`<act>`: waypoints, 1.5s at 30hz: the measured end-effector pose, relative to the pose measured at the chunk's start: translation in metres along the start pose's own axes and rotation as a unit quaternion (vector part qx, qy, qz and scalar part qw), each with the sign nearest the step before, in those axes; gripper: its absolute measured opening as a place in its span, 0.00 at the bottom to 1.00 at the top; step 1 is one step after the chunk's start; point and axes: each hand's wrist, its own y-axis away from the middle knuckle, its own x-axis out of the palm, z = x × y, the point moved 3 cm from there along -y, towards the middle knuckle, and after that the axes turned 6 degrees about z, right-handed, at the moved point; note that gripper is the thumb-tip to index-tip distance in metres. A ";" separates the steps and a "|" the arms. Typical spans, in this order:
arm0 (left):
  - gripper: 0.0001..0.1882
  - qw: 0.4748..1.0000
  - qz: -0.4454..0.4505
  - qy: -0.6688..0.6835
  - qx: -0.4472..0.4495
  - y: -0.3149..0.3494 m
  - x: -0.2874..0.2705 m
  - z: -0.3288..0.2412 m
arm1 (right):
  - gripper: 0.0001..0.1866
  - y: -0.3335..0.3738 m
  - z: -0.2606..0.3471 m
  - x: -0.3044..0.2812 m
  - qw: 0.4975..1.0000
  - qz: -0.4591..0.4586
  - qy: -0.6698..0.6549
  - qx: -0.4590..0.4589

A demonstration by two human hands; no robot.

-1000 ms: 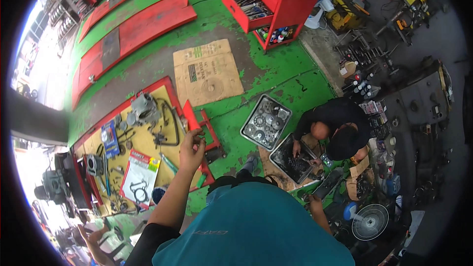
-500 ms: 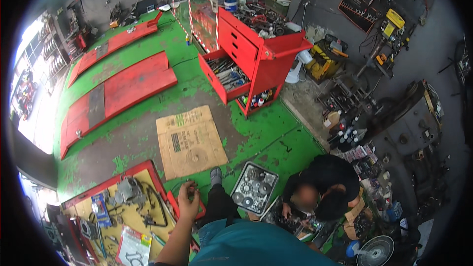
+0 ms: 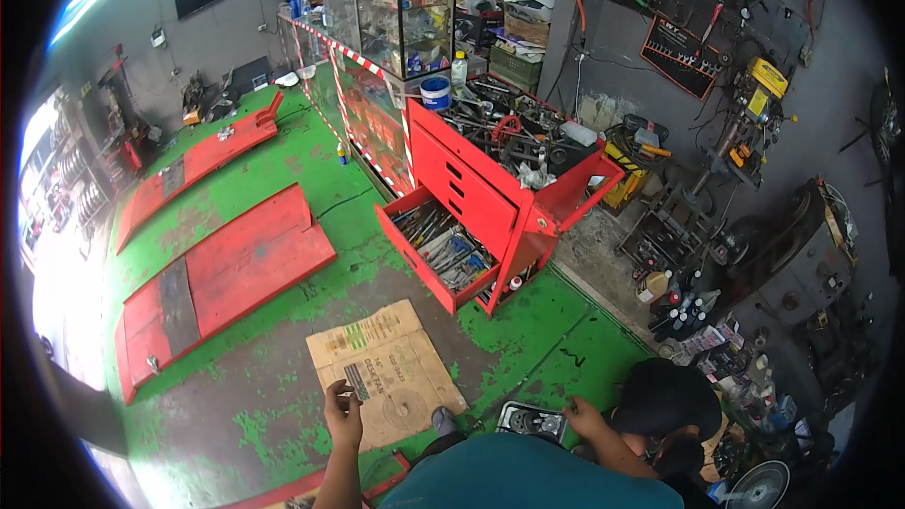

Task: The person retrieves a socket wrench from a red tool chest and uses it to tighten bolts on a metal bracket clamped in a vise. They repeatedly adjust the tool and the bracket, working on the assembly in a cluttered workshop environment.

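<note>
My left hand [image 3: 343, 415] is raised over the near left part of a flattened cardboard sheet [image 3: 386, 332] on the floor. Its fingers are curled together, and whatever they may hold is too small to name. On the right, my right hand [image 3: 586, 419] hovers beside a metal tray [image 3: 503, 417] with gear parts in it. Those fingers are bent inward too; anything within them is hidden. Ahead stands a red tool cabinet [image 3: 462, 181], one drawer [image 3: 415, 259] pulled out and full of hand tools. Neither hand touches the cabinet.
A person in a black cap [image 3: 667, 398] crouches close at my right. Two red ramps [image 3: 236, 269] lie on the green floor at left. A glass display case [image 3: 372, 104] stands behind the cabinet. Bottles [image 3: 693, 311] and a yellow-headed drill press [image 3: 765, 80] line the right.
My view has tilted up and shifted, so the cabinet and cardboard sit lower. The parts-covered table at left has mostly left the picture. My right hand has come into view.
</note>
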 end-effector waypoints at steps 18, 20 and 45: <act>0.20 0.991 0.116 0.004 0.062 -0.309 0.115 -0.079 | 0.18 -0.225 0.262 -0.076 0.954 -0.094 -0.149 -0.241; 0.18 0.989 0.121 0.016 0.086 -0.362 0.141 -0.100 | 0.17 -0.261 0.269 -0.080 0.965 -0.037 -0.173 -0.193; 0.49 0.818 0.312 0.349 -0.332 -0.633 0.468 0.011 | 0.18 -0.113 0.071 0.084 0.842 -0.207 -0.268 0.419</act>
